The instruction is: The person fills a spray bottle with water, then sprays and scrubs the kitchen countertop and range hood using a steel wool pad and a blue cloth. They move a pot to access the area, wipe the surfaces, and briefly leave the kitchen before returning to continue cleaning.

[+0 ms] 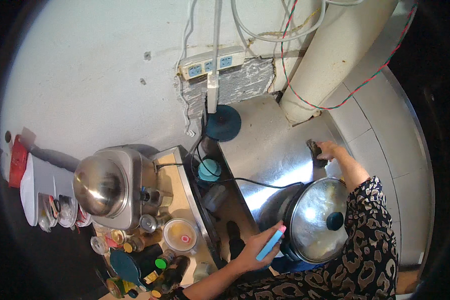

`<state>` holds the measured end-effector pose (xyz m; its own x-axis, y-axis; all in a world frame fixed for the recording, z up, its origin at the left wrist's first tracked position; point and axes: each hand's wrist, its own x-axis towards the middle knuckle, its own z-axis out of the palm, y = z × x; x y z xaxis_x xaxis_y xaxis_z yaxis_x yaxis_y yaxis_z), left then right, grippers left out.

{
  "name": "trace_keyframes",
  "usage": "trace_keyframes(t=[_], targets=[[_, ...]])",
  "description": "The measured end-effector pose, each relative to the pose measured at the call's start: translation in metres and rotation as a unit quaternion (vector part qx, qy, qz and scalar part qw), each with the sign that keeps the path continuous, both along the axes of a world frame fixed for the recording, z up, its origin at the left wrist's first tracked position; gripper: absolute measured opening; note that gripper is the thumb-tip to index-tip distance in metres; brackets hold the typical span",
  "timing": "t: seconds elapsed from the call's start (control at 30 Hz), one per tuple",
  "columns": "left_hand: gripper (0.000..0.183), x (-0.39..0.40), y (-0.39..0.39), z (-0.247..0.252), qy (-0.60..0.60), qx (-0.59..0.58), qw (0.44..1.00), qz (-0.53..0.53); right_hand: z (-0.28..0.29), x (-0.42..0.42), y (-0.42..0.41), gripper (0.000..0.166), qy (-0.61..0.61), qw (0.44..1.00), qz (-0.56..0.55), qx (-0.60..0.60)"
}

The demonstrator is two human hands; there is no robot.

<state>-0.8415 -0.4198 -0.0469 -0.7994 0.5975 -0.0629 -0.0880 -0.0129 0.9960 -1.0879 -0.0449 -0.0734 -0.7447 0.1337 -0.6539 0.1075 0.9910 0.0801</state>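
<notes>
My left hand (260, 247) is beside a large lidded metal pot (296, 210), its fingers round a light blue bar-shaped object (269, 245) with a pink end. What this object is, and whether the hand also touches the pot, I cannot tell. The pot's glass lid (315, 213) has a black knob and looks fogged. Beyond the pot, my right hand (328, 150) holds a dark, crumpled cloth or pad (317, 152) against the stainless steel worktop (262, 150), close to its right edge. A pale item shows partly below that hand.
A black cable (262, 182) crosses the worktop to the pot. A dark round mat (222, 123) lies below a power strip (212, 66). At left, a domed steel appliance (101, 186), jars, bottles and a lidded tub (180, 235) crowd a counter. A thick pipe (333, 63) stands behind.
</notes>
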Motion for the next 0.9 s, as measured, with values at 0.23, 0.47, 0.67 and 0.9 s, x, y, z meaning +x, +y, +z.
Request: trace_keyframes(t=[0.23,0.47,0.67,0.9], targets=[[0.063,-0.006,0.028,-0.021,0.030,0.037,0.998,-0.035,-0.025,-0.046,-0.029,0.058,0.128,0.959,0.227,-0.108],[0.059,-0.009,0.030,-0.026,0.073,0.081,0.994,-0.006,-0.020,-0.092,-0.167,0.049,0.134,0.952,0.268,-0.057],[0.056,-0.003,-0.027,-0.019,0.022,-0.024,0.996,0.078,-0.092,-0.037,-0.269,0.042,0.309,0.947,0.074,-0.044],[0.048,-0.011,-0.051,-0.008,0.035,0.012,0.984,0.175,-0.082,-0.129,-0.179,0.025,0.360,0.928,-0.032,0.090]])
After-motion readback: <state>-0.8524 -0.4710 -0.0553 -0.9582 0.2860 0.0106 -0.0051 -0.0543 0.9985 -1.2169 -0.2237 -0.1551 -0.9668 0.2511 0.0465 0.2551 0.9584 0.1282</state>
